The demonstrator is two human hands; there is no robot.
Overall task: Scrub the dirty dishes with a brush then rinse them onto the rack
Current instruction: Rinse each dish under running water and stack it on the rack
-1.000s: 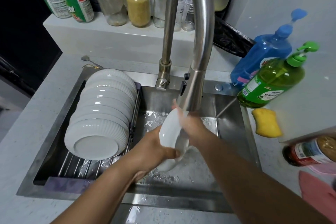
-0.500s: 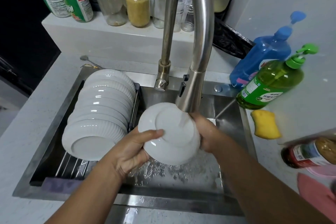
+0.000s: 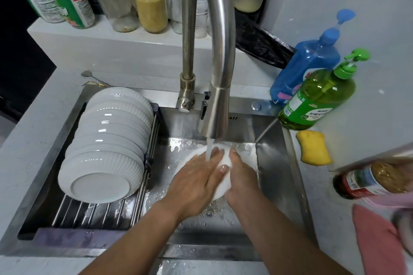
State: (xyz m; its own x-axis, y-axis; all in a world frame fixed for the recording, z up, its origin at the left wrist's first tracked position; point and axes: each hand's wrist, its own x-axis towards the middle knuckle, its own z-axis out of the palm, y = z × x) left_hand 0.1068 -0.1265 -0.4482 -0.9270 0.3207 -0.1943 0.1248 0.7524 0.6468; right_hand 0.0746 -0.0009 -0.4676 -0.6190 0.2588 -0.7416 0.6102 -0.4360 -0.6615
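Left hand (image 3: 196, 176) lies flat on the wet white bowl (image 3: 225, 176); right hand (image 3: 240, 174) grips its three-o'clock rim. Likely slippery, breakable: hold by the rim.

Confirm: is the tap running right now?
On. A stream falls from the faucet spout onto the left hand and the white dish.

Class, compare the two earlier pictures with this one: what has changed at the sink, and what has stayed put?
The white bowl was turned and lowered under the faucet stream. The left hand moved from gripping its rim to lying flat over it; the right hand still holds its right side. The stacked bowls on the rack and the yellow sponge stayed.
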